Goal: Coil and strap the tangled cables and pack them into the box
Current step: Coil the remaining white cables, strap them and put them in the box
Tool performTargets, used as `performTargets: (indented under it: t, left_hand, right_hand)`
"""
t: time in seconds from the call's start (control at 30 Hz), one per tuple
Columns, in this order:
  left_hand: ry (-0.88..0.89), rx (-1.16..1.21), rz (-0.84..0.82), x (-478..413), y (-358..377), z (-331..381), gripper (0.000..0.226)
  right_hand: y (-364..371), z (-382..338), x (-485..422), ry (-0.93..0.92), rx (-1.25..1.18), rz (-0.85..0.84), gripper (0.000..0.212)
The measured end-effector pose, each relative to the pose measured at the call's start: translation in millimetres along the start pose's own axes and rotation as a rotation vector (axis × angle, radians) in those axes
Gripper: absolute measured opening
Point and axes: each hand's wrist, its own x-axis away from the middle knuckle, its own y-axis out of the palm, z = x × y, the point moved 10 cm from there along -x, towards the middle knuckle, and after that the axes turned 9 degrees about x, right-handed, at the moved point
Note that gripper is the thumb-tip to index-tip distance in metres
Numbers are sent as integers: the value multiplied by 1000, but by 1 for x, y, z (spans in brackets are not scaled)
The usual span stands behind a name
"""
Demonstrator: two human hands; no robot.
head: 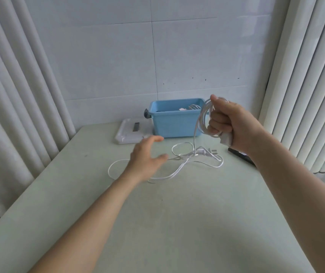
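Right hand (230, 123) clenched around a coil (204, 119) of white cable: several loops gathered in the fist, thumb on top. A white block (225, 139) pokes out below the little finger (adapter, likely).

One strand drops from the bottom of the fist to the table (177, 223) and joins the loose cable (177, 170). This lies in slack, crossing loops below and left of the grip, with the plug (205, 151) among them.

Left hand (146, 156) released, fingers spread, holding nothing, hovering over the loose run.

Blue box (169, 123) sits just behind the fist, with some white cable inside; its lid (128, 133) lies beside it. Dark flat item (240, 156) under the right wrist; cannot identify.

Risks:
- Crossing loops may cinch into a knot if the strand is drawn up without the left hand guiding it.
- Plug may snag in a loop.
- Relaxing the fist before strapping would likely let the coil spring apart.
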Motion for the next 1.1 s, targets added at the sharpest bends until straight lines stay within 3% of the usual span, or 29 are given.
performTargets:
  t: [0.1,0.17,0.23,0.33,0.5,0.57,0.77,0.83,0.87,0.93,1.0,1.03,1.1]
  left_hand:
    - [-157,-241,-230,10,35,-33,76]
    - [-196,-344,-309,14,45,-53,78]
    - [-138,-425,-299,13,45,-60,64]
    - [-62,-218,-212,6,36,-58,30]
    - [-168,-52,199,-1,-29,-76,28]
    - [-285,167,403,4,-56,-94,24]
    - [-615,856,945,41,-95,-146,21]
    - [-653,963,1063,53,-107,-158,24]
    - [-654,981,1065,52,-110,-160,22]
    - [-660,971,1016,48,-107,-158,17]
    - [-655,911,937,39,-99,-152,10]
    - [-643,848,887,34,-97,-148,16]
    - [-620,641,774,23,-94,-137,50]
  right_hand:
    - [10,-13,4,-31,-81,-68,47]
    - [8,-13,4,-27,-127,-67,50]
    - [1,-11,2,-15,-183,-15,52]
    - [-23,-4,1,2,-248,183,47]
    - [-107,47,16,176,-204,764,39]
    - [-132,73,29,281,-236,912,30]
    - [-156,103,52,365,-347,1082,12]
    - [-167,103,61,391,-334,1134,26]
    - [-171,102,61,401,-319,1131,27]
    - [-168,101,54,408,-258,1059,8]
    - [-157,109,38,446,-199,934,22]
    - [-149,112,31,465,-167,863,30]
    - [-132,115,17,479,-130,713,37]
